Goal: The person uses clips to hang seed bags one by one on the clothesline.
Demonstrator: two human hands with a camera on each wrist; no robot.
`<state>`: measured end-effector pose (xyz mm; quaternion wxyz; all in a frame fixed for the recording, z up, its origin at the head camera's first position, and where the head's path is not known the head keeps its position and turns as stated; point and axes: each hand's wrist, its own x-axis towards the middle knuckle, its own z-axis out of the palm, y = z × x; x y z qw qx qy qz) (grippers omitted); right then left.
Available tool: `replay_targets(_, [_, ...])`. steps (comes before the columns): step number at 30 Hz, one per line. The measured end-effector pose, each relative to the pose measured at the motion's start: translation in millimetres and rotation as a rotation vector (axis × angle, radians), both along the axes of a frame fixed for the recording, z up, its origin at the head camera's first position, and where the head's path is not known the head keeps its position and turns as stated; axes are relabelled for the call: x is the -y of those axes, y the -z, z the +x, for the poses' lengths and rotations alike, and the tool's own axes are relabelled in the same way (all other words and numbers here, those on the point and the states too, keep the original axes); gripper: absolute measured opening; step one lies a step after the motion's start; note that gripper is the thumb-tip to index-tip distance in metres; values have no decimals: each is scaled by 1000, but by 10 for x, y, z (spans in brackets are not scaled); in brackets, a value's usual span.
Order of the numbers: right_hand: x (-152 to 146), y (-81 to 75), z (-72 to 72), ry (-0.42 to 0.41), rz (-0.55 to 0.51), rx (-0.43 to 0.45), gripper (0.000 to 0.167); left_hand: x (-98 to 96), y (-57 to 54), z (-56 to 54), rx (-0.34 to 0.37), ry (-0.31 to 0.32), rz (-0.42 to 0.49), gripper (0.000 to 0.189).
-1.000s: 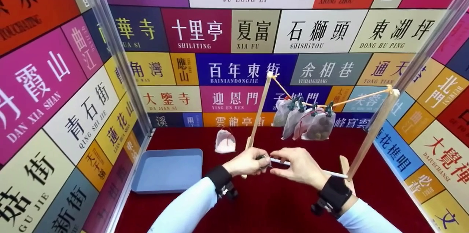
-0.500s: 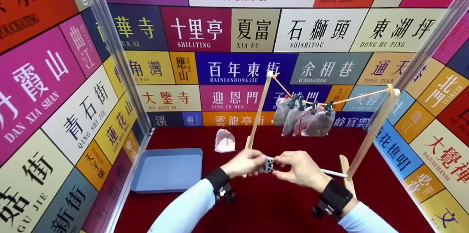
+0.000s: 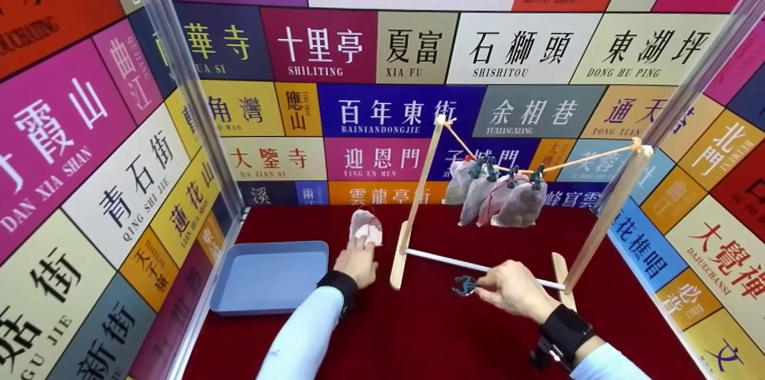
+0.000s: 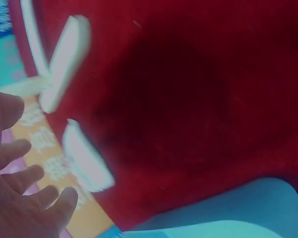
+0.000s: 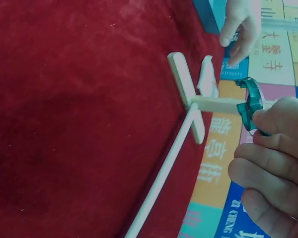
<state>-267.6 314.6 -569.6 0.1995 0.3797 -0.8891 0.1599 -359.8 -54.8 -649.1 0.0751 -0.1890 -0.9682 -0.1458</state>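
My left hand (image 3: 357,265) reaches out over a small white mesh bag (image 3: 364,225) with a red cord. In the left wrist view its fingers are loosely bent and hold nothing, and the bag (image 4: 87,161) appears beyond them. Between thumb and forefinger of my right hand (image 3: 515,291) is a dark green plastic clip (image 3: 464,285), its jaws pointing left. The right wrist view shows this clip (image 5: 252,101) close up. Similar green clips (image 3: 490,169) fasten several filled mesh bags (image 3: 520,205) to an orange cord (image 3: 588,159).
The cord runs between two wooden posts (image 3: 603,224) on wooden feet, joined low down by a white rod (image 3: 445,260). A blue-grey tray (image 3: 272,275) lies at the left on the dark red cloth (image 3: 412,332). Printed panels (image 3: 400,111) enclose the back and sides.
My hands were together at the clip and have parted. The left has moved left and forward to the lone bag. The right keeps the clip and has shifted slightly right.
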Motion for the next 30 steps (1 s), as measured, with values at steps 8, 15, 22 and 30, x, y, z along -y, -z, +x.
replay_targets(8, [-84,-7,52,27,19,87,15,87,218,-152,71,-47,-164,49])
replay_targets(15, [-192,-21,57,31,56,95,28,80,169,-169,219,-89,-132,35])
replay_targets(22, [-217,-31,62,47,49,115,30,60,226,-232,248,-113,-114,33])
replay_targets(30, [-284,-21,119,55,30,188,15,55,371,-298,261,-127,-112,47])
